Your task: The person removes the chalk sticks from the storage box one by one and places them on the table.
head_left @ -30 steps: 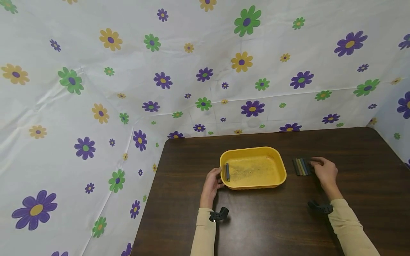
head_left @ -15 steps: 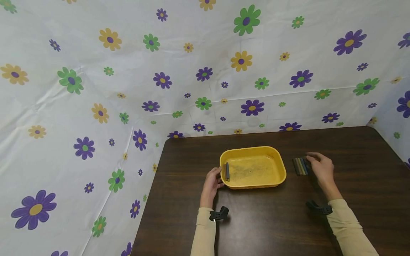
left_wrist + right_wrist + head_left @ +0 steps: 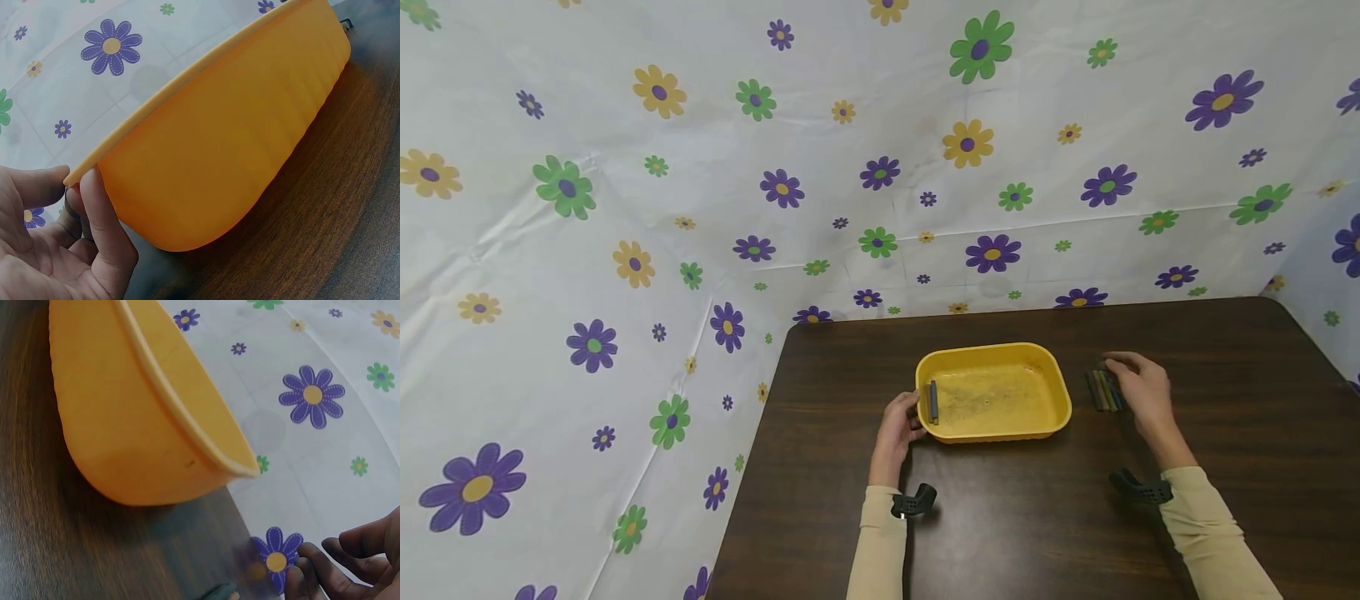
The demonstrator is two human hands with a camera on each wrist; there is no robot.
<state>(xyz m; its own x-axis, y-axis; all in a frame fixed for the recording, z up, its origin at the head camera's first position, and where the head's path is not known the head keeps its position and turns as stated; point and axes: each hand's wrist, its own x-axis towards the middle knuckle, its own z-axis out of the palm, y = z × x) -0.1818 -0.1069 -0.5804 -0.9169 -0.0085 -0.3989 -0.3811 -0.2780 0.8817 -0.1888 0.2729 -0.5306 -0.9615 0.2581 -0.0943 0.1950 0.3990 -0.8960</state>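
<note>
Your left hand (image 3: 895, 429) is pinching one yellow tub's (image 3: 992, 398) left rim, two dark sticks (image 3: 933, 402) lying inside; rightward, your loosely curled right hand (image 3: 1144, 393) is hovering by at least four coloured sticks (image 3: 1101, 392).

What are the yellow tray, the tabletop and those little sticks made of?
Yellow tray: probably moulded plastic, satin, with thin seamless walls. Tabletop: wood or wood-look laminate, dark grain under a soft sheen. Little sticks: dull, perhaps chalk or clay; too small to tell.
</note>
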